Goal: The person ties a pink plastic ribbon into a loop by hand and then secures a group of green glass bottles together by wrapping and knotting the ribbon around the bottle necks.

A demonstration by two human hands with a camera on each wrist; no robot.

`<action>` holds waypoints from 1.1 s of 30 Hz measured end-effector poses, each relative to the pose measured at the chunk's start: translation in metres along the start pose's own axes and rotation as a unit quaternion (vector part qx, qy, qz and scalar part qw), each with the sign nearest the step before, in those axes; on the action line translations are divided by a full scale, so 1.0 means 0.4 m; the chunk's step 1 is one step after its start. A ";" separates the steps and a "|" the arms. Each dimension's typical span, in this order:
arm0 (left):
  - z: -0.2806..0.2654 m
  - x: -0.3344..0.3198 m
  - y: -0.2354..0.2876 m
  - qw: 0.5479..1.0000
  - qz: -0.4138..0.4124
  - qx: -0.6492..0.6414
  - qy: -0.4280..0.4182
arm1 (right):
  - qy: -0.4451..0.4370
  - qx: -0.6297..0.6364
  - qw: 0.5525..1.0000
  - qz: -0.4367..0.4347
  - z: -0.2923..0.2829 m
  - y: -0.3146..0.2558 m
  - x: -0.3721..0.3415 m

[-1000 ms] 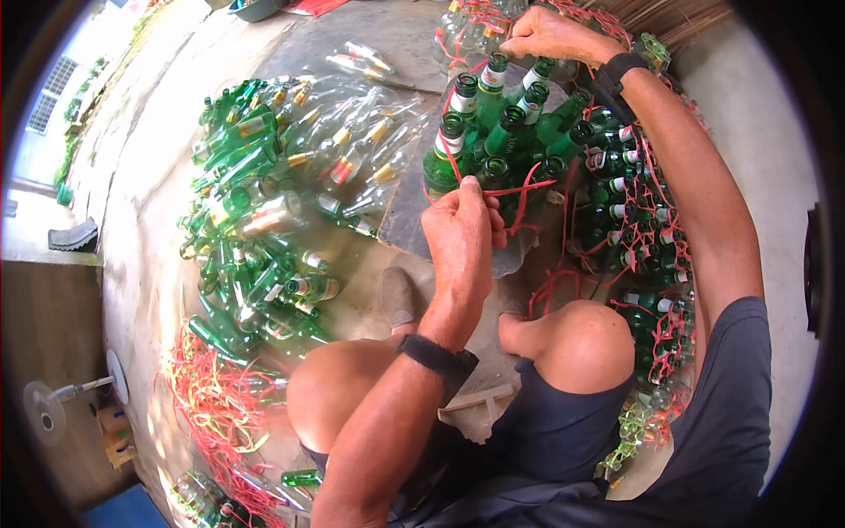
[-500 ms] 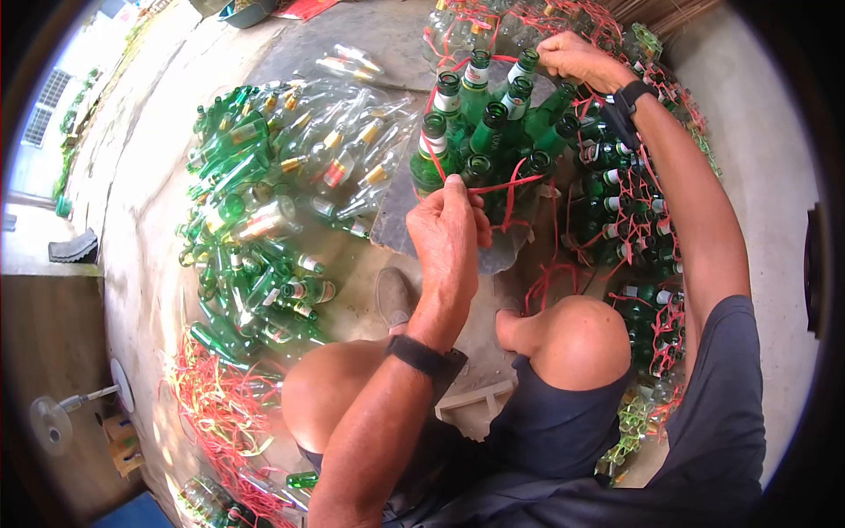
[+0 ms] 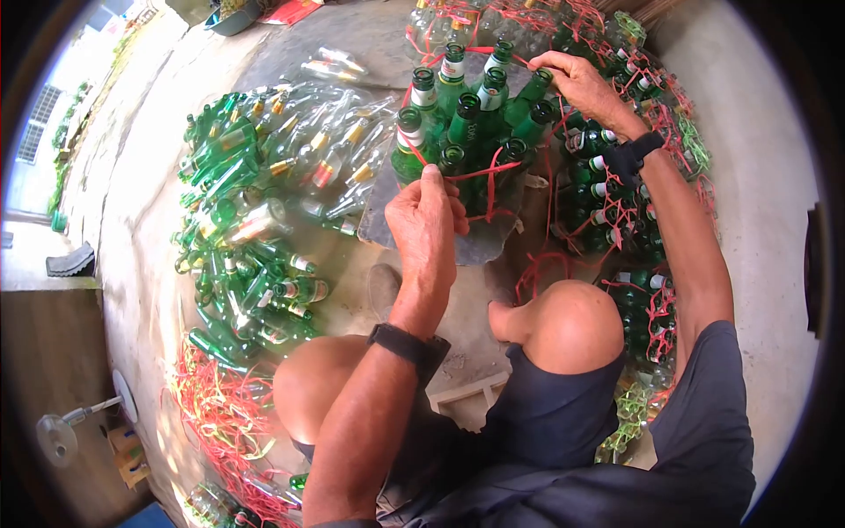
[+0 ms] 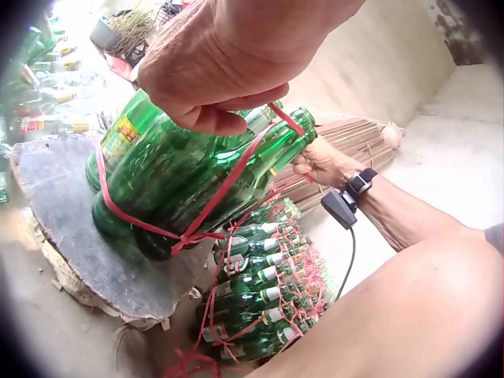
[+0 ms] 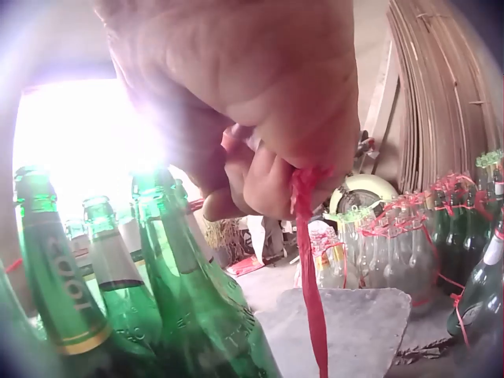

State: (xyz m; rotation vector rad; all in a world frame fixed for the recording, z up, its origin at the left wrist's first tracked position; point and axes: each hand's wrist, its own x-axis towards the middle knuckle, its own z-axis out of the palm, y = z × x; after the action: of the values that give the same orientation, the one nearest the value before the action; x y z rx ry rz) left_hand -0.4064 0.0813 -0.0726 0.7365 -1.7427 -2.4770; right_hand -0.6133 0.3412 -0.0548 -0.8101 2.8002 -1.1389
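Several green glass bottles (image 3: 466, 123) stand bunched upright on a grey slab (image 3: 378, 220). Red plastic strapping (image 3: 480, 174) runs round the bunch, near the necks and lower down. My left hand (image 3: 422, 216) pinches the strap between thumb and fingers at the bunch's near left side. At the far right side, beside the bottle mouths, my right hand (image 3: 581, 88) grips another length. The right wrist view shows this red strap (image 5: 311, 291) hanging from the curled fingers. In the left wrist view, a lower loop (image 4: 185, 240) crosses near the bottle bases.
Loose green bottles (image 3: 233, 220) and clear bottles (image 3: 343, 141) lie heaped on the left. Tied bundles of bottles (image 3: 607, 194) lie along the right. A tangle of red strapping (image 3: 220, 396) sits at lower left, near a fan (image 3: 57, 440). Bare knees (image 3: 576, 330) flank the near floor.
My right hand has come down from behind the bunch to its right side, drawing the strap along. My left hand keeps its pinch. The head view has shifted, moving the bottles leftward.
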 end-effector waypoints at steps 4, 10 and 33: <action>-0.002 0.003 0.002 1.000 0.004 0.021 0.010 | 0.018 -0.023 0.999 -0.045 0.010 0.009 -0.022; -0.005 -0.006 0.007 0.998 0.017 0.056 0.010 | -0.047 -0.025 0.997 0.049 -0.005 -0.038 -0.052; 0.147 -0.035 -0.091 0.898 0.306 0.317 0.013 | 0.171 -0.056 0.983 -0.020 0.066 -0.036 -0.087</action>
State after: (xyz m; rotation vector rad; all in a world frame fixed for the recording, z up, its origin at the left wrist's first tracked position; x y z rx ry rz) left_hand -0.4078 0.1507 -0.0846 0.1558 -2.3239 -1.4901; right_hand -0.5712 0.3319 -0.0709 -0.7423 3.1658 -1.2441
